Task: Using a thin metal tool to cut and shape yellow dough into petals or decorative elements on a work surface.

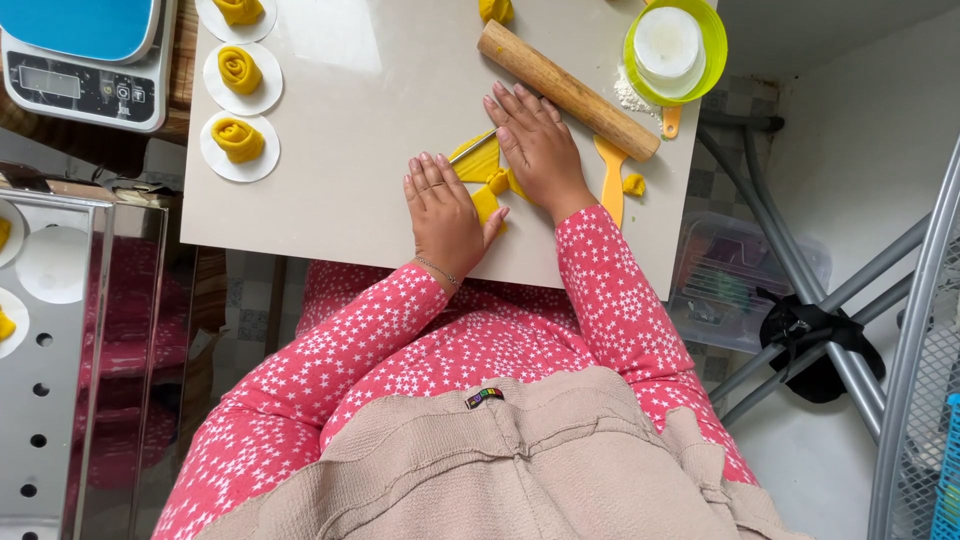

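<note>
Both hands lie flat, palms down, on the pale board [380, 90], fingers together and pointing away from the body. Left hand [445, 215] rests with its thumb edge against the yellow dough [487, 178]; right hand [540, 150] lies over the dough's far side, and a thin metal blade or rod [470, 149] shows just under its index finger; I cannot tell whether it is gripped. The dough lies between and partly under the two hands, cut into flat pointed pieces with a small lump at the middle. Just beyond the right fingertips lies a wooden rolling pin [567, 91], slantwise; to the right of that wrist a yellow scraper [611, 180] and a dough scrap [634, 184]. Past the pin sits a green bowl [712, 45] of flour. Far left of the left hand, three rolled dough pieces on white paper rounds [239, 148]. Judgement: the step looks like shaping or folding the cut pieces; light, even palm pressure would keep the thin points from tearing, and the blade should be kept clear of the fingers.
</note>
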